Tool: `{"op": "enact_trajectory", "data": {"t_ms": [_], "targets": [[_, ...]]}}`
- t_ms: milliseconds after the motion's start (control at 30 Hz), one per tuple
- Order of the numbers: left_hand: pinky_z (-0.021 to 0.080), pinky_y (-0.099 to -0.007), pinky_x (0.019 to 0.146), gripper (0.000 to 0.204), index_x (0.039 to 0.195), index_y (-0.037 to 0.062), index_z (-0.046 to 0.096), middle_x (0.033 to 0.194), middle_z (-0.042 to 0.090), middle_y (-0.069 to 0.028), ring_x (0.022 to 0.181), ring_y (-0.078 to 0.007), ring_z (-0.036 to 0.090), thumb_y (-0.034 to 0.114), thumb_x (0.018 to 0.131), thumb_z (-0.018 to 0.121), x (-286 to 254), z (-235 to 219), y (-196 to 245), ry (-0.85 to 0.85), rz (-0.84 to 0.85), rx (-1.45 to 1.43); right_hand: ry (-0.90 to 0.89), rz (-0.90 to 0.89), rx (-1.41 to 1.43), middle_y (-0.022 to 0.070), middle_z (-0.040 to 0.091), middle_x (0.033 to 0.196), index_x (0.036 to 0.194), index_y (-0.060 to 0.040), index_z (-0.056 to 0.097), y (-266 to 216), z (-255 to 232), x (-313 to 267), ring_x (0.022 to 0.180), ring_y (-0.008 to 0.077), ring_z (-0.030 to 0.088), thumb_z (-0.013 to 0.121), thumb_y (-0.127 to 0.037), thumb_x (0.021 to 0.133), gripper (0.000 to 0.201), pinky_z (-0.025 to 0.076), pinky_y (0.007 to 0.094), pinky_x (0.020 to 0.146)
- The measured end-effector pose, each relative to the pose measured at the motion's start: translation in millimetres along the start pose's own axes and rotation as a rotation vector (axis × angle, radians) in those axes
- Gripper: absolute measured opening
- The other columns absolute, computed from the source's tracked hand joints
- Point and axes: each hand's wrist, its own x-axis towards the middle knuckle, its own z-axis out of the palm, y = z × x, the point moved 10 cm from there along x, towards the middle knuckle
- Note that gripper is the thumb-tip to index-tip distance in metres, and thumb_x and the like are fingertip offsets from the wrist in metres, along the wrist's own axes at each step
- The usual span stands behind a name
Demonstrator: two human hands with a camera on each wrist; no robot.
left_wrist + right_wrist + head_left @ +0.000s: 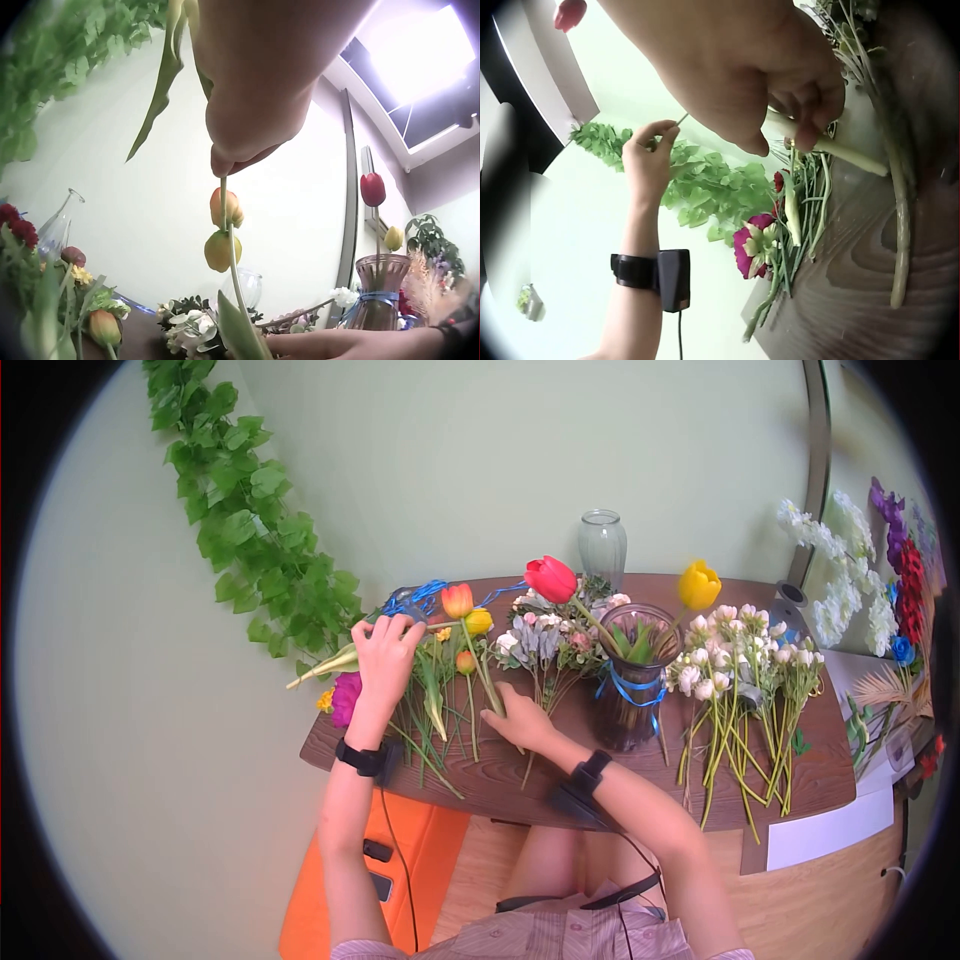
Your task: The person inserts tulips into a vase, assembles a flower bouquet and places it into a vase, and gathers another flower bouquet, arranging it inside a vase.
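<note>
Raised over the left side of the table, my left hand (385,655) pinches a tulip stem near its leaves (328,668). That stem runs right toward a yellow tulip head (480,623). My right hand (525,722) is lower, its fingers and thumb around the stem of an orange tulip (457,600). The two blooms overlap in the head view. In the right wrist view the cut end of the thick pale stem (859,159) sticks out past the right fingers. Another orange tulip (465,663) lies on the table between the hands.
A dark glass vase (628,720) with blue ribbon holds a red tulip (550,578) and a yellow one (700,585). White flowers (745,650) lie right of it. A clear vase (601,542) stands behind. Leafy vines (240,520) hang at left; a magenta flower (346,698) lies below.
</note>
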Motion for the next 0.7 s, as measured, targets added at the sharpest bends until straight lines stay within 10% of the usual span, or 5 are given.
{"op": "enact_trajectory", "data": {"t_ms": [433, 700], "targets": [[0.037, -0.0327, 0.068, 0.005, 0.076, 0.0123, 0.063, 0.075, 0.056, -0.0013, 0.074, -0.0209, 0.053, 0.013, 0.072, 0.062, -35, 35, -69, -0.095, -0.303, -0.185, 0.210, 0.030, 0.054, 0.0230, 0.055, 0.065, 0.087, 0.0005, 0.050, -3, -31, 5, 0.065, 0.0403, 0.055, 0.054, -0.017, 0.079, 0.020, 0.042, 0.0467, 0.059], [0.044, -0.0239, 0.065, 0.016, 0.086, -0.0026, 0.059, 0.079, 0.059, -0.0040, 0.072, -0.0090, 0.053, 0.011, 0.079, 0.062, -29, 24, -95, 0.061, -0.771, -0.975, -0.119, 0.168, -0.081, 0.0261, 0.058, 0.082, 0.093, 0.0032, 0.051, 30, 12, 10, 0.081, 0.0404, 0.056, 0.054, -0.022, 0.078, 0.030, 0.045, 0.0460, 0.073]]}}
